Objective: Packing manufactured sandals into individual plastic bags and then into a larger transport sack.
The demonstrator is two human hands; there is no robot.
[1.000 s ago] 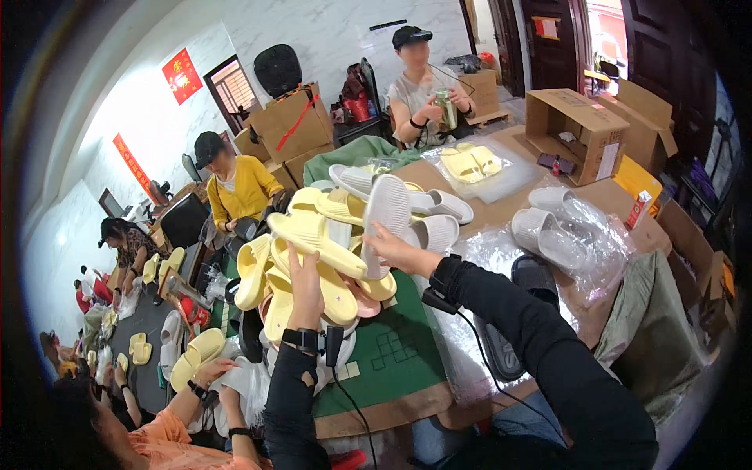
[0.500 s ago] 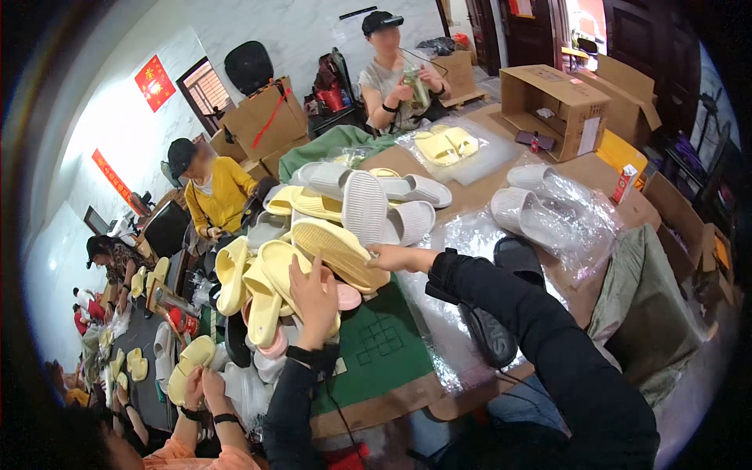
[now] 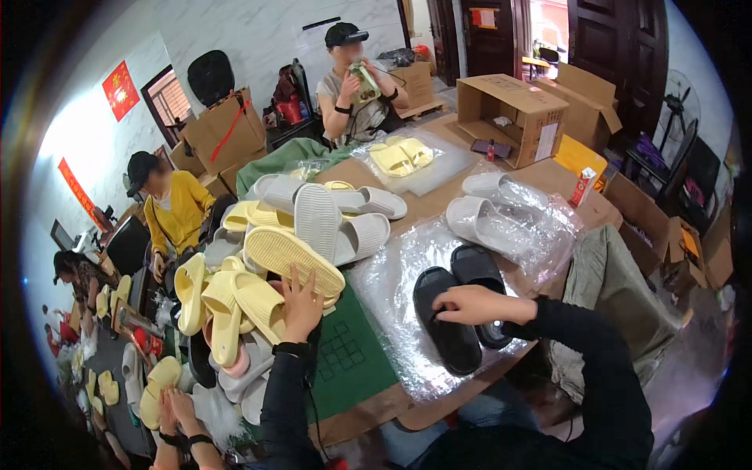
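A pile of yellow and grey slippers lies at the left of the table before me. My left hand [image 3: 301, 309] is open, its fingers spread and resting against the ribbed sole of a yellow slipper [image 3: 286, 254] on top of the pile. Beside it a grey slipper [image 3: 317, 222] leans with its sole showing. To the right, a pair of black slippers lies side by side on clear plastic. My right hand [image 3: 476, 305] reaches over them, its curled fingers closed at the nearer black slipper [image 3: 445, 341]; the farther black slipper [image 3: 476, 266] lies past the hand.
Grey slippers in clear plastic [image 3: 540, 223] lie beyond the black pair. A yellow pair [image 3: 401, 156] sits on flat bags near a person drinking from a jar. An open carton [image 3: 509, 110] stands at the back right. At lower left another person's hands [image 3: 174, 411] hold a yellow slipper.
My right hand has left the yellow slipper and moved right and down to the black slippers. My left hand stays at the yellow slipper. The person opposite has raised the jar. My view has shifted right.
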